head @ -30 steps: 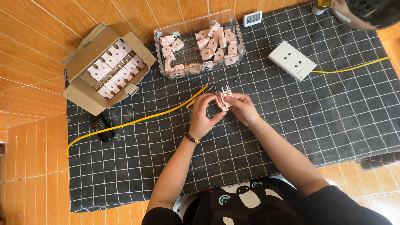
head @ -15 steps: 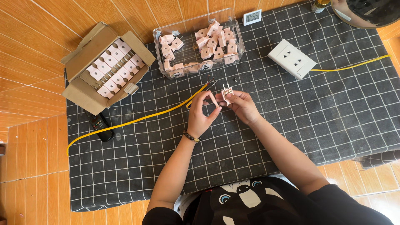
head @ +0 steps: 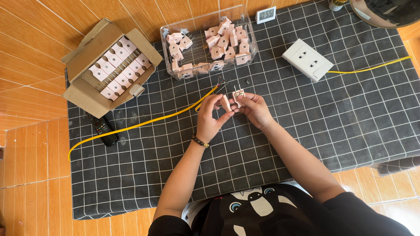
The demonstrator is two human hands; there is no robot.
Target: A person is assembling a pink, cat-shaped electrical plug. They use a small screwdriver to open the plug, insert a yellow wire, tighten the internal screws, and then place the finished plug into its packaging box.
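My left hand [head: 210, 117] pinches a pale pink plug cover half [head: 225, 102] between thumb and fingers. My right hand [head: 253, 109] holds the other pink plug half [head: 238, 94], its two metal prongs pointing up and away from me. The two pieces sit side by side, almost touching, above the black grid mat [head: 306, 131]. A yellow cable [head: 144, 123] with bared wire ends lies just beyond my left hand. A tiny screw [head: 247, 81] rests on the mat ahead of my right hand.
A clear plastic bin [head: 197, 52] of pink plugs stands at the back centre. An open cardboard box [head: 87, 91] with rows of plugs lies at the left. A white wall socket [head: 307, 59] with a yellow lead sits at the right. A black screwdriver [head: 103, 130] lies by the box.
The two plug halves have come slightly apart; my left hand now holds one piece separately beside the pronged piece in my right hand. Both hands stayed in the same spot.
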